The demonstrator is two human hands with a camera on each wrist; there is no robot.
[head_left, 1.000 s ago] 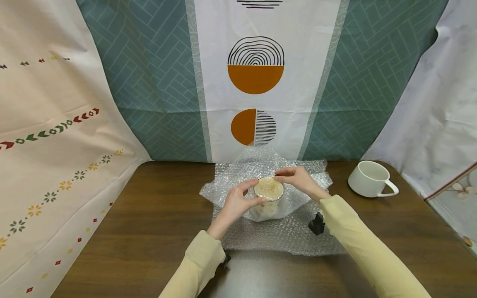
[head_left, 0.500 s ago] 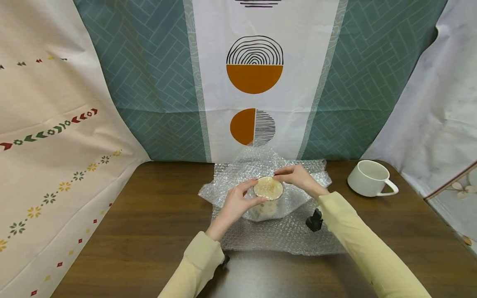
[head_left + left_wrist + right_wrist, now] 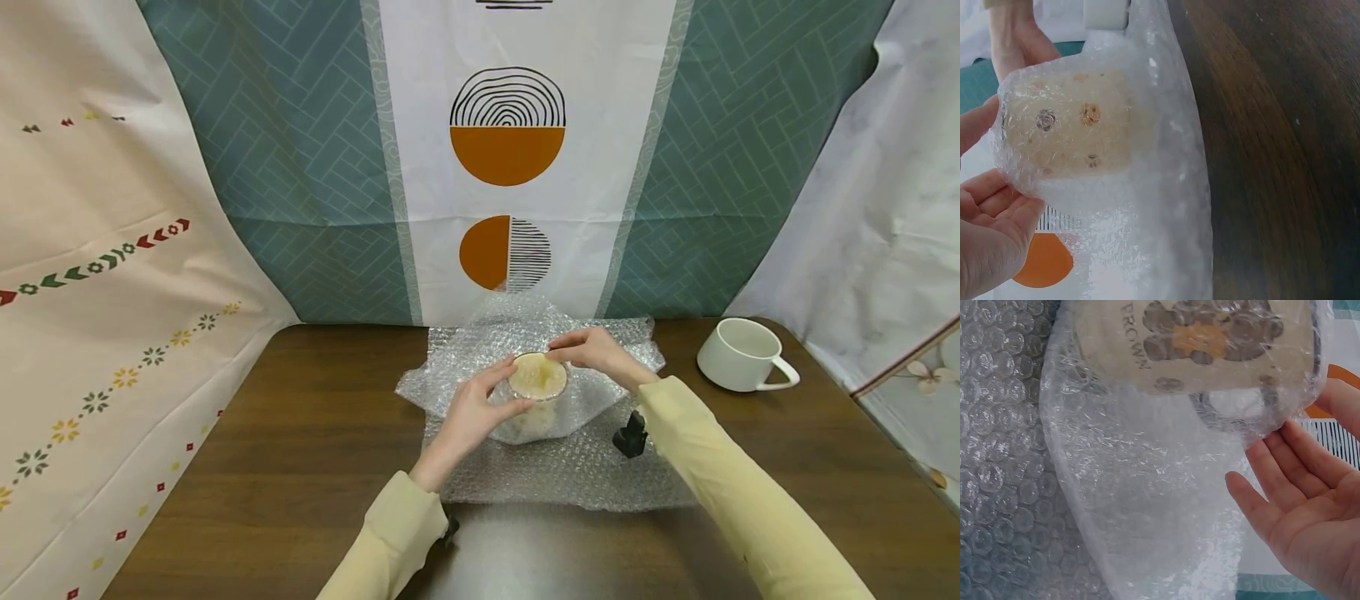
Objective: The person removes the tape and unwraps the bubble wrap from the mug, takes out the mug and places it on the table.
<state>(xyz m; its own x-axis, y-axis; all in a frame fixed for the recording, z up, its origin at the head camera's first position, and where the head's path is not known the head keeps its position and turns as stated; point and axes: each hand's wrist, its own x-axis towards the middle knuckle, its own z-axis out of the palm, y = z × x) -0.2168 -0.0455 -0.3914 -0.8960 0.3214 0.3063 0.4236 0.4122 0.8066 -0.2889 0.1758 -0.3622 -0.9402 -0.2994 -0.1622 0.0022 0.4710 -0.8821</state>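
A cream mug [image 3: 538,377] stands on bubble wrap at the middle of the table, with wrap around its sides. In the right wrist view the mug [image 3: 1235,359] shows a brown bear print, the word BROWN and a handle [image 3: 1202,415] beneath the plastic. My left hand [image 3: 471,408] holds the rim from the left, thumb in front and fingers behind. At the rim's far right, my right hand [image 3: 596,354] pinches the edge of the upper bubble wrap [image 3: 1141,469]. From the left wrist, small printed marks show through the plastic on the mug [image 3: 1072,140].
Another bubble wrap sheet [image 3: 562,483] lies flat underneath, over the brown table [image 3: 330,425]. A plain white mug [image 3: 738,357] stands at the back right, handle toward the right. Patterned cloths [image 3: 337,167] hang behind and at both sides.
Both hands stay at the mug's rim with very little movement. The head view has shifted slightly, and the glints over the mug's opening have lessened.
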